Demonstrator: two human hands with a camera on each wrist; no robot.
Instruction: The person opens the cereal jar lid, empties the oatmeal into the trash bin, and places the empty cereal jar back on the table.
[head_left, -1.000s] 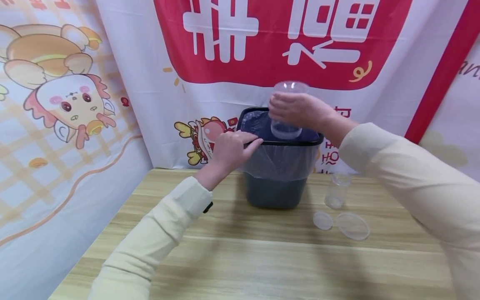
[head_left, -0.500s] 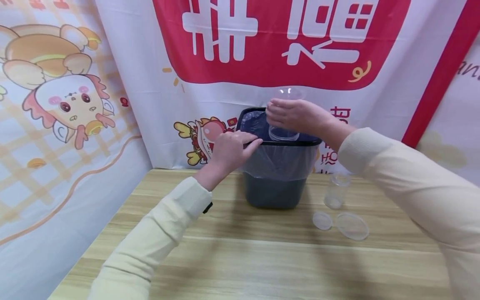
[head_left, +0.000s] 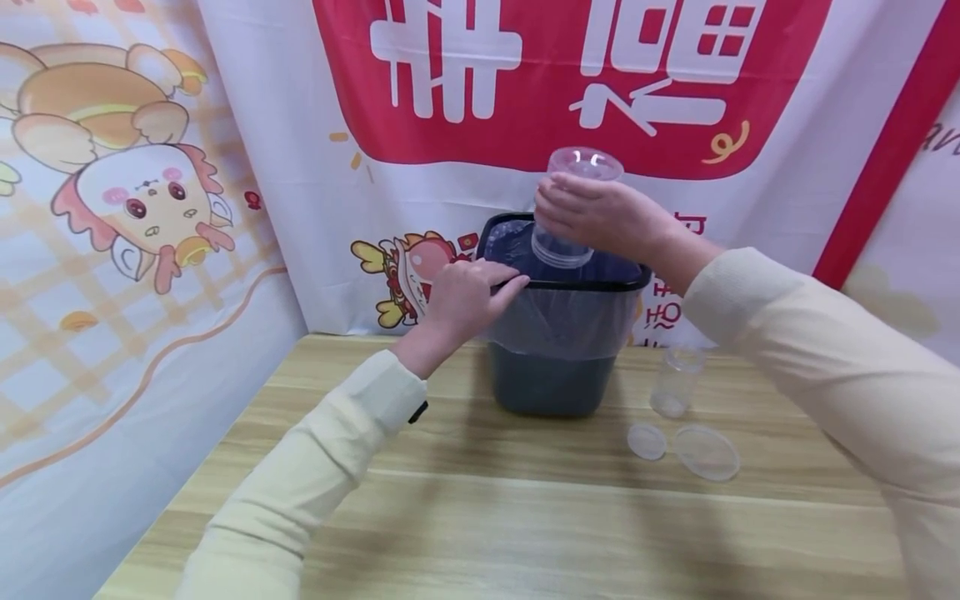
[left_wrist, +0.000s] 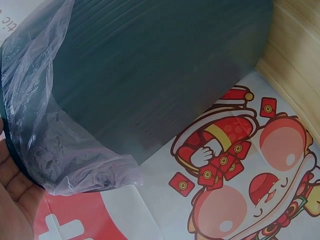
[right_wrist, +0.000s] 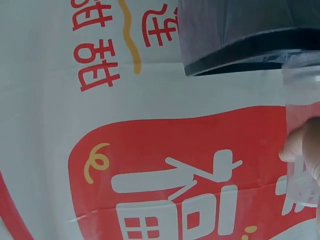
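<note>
My right hand (head_left: 592,212) grips a clear plastic jar (head_left: 585,162) over the mouth of a dark trash bin (head_left: 551,383). The jar is tilted, its ridged end lower and just inside the bin's opening. In the right wrist view the thumb lies along the jar (right_wrist: 302,85), beneath the bin's rim in that picture. My left hand (head_left: 465,304) holds the bin's near-left rim, thumb and fingers on either side of it. A clear bag (left_wrist: 75,160) lines the bin and folds over its rim. Whatever lies at the bottom of the bin is hidden.
A second clear jar (head_left: 675,383) stands on the wooden table (head_left: 480,517) right of the bin. In front of it lie a small round lid (head_left: 647,442) and a larger round lid (head_left: 707,452). A printed cloth backdrop (head_left: 420,192) hangs close behind the bin.
The jar in my right hand dipped slightly, then rose again and now tilts more, its lower end swung left. My left hand stays on the bin's rim.
</note>
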